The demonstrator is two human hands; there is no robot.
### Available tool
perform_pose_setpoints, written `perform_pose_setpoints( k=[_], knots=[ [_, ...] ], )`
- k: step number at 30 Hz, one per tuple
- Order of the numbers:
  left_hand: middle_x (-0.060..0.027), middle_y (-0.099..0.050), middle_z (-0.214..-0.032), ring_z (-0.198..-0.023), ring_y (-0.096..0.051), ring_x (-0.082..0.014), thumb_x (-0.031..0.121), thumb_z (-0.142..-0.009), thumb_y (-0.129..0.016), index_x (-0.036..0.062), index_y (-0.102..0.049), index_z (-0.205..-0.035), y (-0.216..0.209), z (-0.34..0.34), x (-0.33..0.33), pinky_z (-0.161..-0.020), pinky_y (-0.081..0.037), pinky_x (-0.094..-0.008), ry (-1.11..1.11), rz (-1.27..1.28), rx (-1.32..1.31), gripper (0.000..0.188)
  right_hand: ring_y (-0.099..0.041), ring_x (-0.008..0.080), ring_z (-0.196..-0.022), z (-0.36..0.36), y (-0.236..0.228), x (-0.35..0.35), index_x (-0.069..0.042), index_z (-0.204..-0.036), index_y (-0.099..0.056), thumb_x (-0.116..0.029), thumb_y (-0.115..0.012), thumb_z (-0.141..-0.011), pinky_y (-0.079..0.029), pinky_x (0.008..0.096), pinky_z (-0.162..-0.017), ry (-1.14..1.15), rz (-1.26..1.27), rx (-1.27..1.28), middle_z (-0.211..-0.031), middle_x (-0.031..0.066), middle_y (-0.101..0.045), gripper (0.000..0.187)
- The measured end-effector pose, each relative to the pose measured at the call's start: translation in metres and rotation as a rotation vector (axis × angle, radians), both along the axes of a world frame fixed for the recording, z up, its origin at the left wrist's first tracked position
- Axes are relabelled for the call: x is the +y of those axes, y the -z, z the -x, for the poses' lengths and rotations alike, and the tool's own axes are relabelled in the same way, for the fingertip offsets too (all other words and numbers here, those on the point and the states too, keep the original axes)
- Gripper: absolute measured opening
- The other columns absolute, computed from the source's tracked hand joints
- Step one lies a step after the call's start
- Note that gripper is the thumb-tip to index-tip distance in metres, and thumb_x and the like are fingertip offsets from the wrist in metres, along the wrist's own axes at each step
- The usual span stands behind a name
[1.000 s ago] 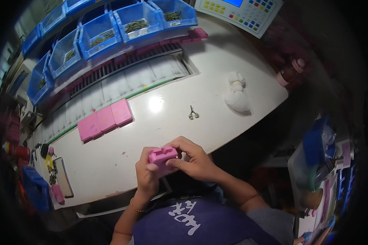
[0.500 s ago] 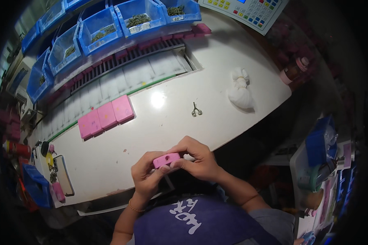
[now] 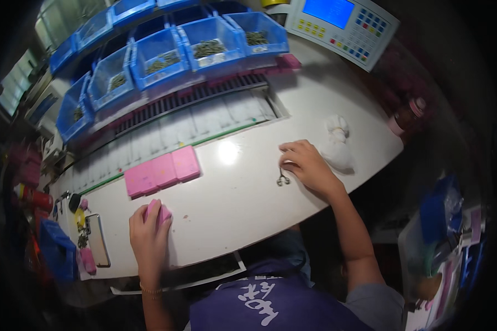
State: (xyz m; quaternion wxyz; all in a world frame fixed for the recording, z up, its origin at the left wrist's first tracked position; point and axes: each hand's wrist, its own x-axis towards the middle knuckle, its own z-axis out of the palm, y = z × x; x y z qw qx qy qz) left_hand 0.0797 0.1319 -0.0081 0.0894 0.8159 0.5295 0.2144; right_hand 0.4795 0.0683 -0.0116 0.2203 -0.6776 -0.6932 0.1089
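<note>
Near the table's front left, my left hand (image 3: 147, 229) is closed around a small pink block (image 3: 159, 213), its fingers over the top. Farther right, my right hand (image 3: 310, 165) reaches over the table with curled fingers at the blades of small metal scissors (image 3: 283, 181). The ring handles show below the fingers; the blade tips are hidden. In a row beyond my left hand lie several flat pink blocks (image 3: 164, 171), side by side. A tied white bag (image 3: 337, 149) sits just right of my right hand.
Blue bins (image 3: 159, 65) with small dark pieces line the back, above a slatted rack (image 3: 193, 99) and a long white tray with a green edge (image 3: 204, 122). A control panel (image 3: 345, 27) stands back right, a bottle (image 3: 407, 117) at the right edge. A phone (image 3: 98, 240) lies left.
My hands, together on a pink block before, have parted. The left carried the block leftward to the table; the right moved forward and right to the scissors. The view has shifted.
</note>
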Motion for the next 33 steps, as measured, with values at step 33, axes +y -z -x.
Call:
perform_pose_setpoints(
  k=[33],
  knots=[
    [-0.0223,-0.049,-0.143,-0.118,-0.053,-0.0424,0.031,-0.092,-0.066,0.0055,-0.066,-0.121,0.02,0.012,0.139,-0.103,-0.041,-0.0487,-0.269,-0.368,-0.019,0.039,-0.049,0.0305,-0.118,0.009,0.024,-0.028,-0.006,-0.089,-0.063,-0.008,-0.067,-0.085,-0.036,0.0432,-0.105,-0.128,-0.127,0.203,-0.118,0.0097,-0.059,0.006]
  ],
)
